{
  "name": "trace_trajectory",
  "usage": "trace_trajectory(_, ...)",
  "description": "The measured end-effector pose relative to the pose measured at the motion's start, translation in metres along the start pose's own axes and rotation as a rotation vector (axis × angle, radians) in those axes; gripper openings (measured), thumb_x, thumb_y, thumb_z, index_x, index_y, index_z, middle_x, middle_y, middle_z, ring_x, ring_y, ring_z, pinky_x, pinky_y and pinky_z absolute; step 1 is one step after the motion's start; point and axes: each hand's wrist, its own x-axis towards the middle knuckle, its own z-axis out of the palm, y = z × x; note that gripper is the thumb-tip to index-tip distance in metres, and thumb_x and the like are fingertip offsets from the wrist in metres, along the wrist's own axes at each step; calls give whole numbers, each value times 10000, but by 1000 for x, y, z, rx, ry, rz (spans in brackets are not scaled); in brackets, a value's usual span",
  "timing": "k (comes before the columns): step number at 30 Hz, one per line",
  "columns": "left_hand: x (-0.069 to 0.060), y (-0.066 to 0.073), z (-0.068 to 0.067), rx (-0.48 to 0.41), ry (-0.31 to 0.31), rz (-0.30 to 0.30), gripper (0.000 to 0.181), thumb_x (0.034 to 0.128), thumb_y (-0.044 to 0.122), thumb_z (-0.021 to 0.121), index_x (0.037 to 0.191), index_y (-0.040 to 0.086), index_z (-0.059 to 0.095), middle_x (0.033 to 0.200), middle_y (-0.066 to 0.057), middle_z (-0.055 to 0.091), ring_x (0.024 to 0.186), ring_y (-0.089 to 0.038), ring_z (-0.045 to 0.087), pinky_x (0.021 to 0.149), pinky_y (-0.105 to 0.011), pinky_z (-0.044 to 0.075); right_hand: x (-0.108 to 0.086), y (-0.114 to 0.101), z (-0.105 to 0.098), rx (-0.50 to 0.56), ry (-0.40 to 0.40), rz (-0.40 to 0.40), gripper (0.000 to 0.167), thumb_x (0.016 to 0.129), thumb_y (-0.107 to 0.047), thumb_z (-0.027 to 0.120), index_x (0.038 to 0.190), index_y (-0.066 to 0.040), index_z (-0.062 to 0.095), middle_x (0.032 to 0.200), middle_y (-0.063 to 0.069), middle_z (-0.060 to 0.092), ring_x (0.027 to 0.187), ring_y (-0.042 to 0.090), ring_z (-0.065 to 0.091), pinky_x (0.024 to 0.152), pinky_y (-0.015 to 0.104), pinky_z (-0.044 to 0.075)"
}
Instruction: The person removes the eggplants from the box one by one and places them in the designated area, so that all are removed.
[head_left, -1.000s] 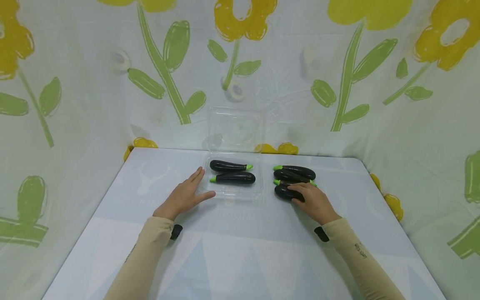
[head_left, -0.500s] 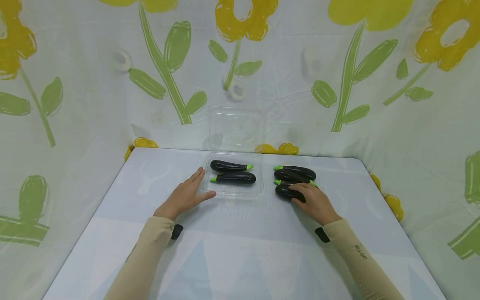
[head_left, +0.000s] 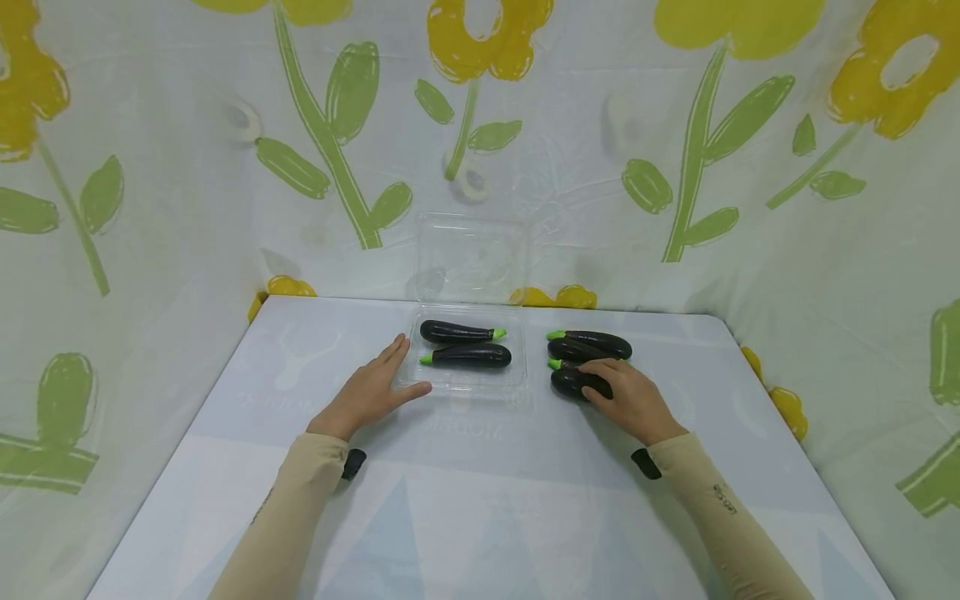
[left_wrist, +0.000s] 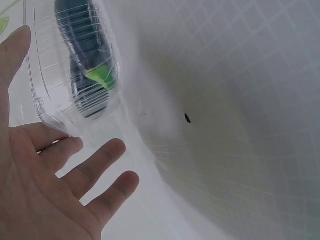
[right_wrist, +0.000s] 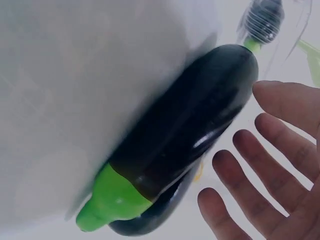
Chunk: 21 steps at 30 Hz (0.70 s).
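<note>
My left hand (head_left: 367,396) (left_wrist: 45,175) lies at the left side of a clear plastic container (head_left: 468,388) (left_wrist: 44,70), fingers extended and thumb apart; whether it touches the rim I cannot tell. Two dark eggplants with green stems, a rear one (head_left: 456,332) and a front one (head_left: 474,357), lie inside the container. To the right, several more eggplants sit in a close group. My right hand (head_left: 630,398) (right_wrist: 280,170) is over the nearest (head_left: 567,382) (right_wrist: 185,117), its fingers slightly bent and spread; the right wrist view shows no grip on it.
The container's clear lid (head_left: 472,258) stands raised behind it. Behind the nearest eggplant, the farthest of the group (head_left: 600,342) lies close to the table's (head_left: 450,517) back edge. A flower-printed cloth (head_left: 570,183) hangs around the back and sides.
The fingers of my right hand have shifted slightly over the nearest eggplant, and a green stem behind it is now covered. My left hand has not visibly moved.
</note>
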Motion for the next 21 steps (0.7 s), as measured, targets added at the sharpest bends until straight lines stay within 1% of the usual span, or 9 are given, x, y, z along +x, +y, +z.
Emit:
trace_trajectory(2, 0, 0, 0, -3, 2, -2, 1007, 926, 621, 640, 1625, 60, 180, 1694, -88, 126, 1519, -342, 220, 1204, -547, 243, 1, 2, 0, -15, 5, 12, 408, 886, -186, 813, 1268, -121, 689, 1224, 104, 688, 1143, 320, 646, 931, 510, 547)
trace_trajectory(8, -1, 0, 0, 2, 1, -2, 1016, 923, 639, 630, 1625, 61, 177, 1692, -95, 128, 1521, -338, 216, 1205, -544, 243, 3, 4, -2, -32, 21, 21, 468, 888, -202, 812, 1324, -128, 657, 1236, 125, 687, 1155, 340, 642, 932, 526, 543)
trace_trajectory(13, -1, 1, -1, 6, -2, -7, 1018, 923, 644, 625, 1626, 61, 175, 1692, -100, 130, 1517, -348, 224, 1201, -553, 247, 4, 4, -3, -18, 37, 14, 477, 886, -188, 813, 1329, -116, 653, 1240, 135, 684, 1157, 346, 640, 931, 535, 542)
trace_trajectory(17, -1, 1, -1, 1, -1, -9, 1005, 928, 614, 642, 1625, 57, 179, 1691, -104, 131, 1516, -353, 225, 1200, -560, 243, 6, 3, -5, -9, 31, 20, 474, 898, -191, 801, 1339, -118, 646, 1264, 130, 670, 1183, 338, 625, 947, 532, 534)
trace_trajectory(21, -1, 1, -1, 1, -3, -6, 1015, 925, 639, 626, 1626, 59, 176, 1692, -98, 127, 1519, -346, 219, 1202, -556, 242, 9, 1, -6, 1, 28, 24, 461, 911, -203, 788, 1340, -118, 645, 1282, 129, 659, 1195, 341, 617, 944, 536, 535)
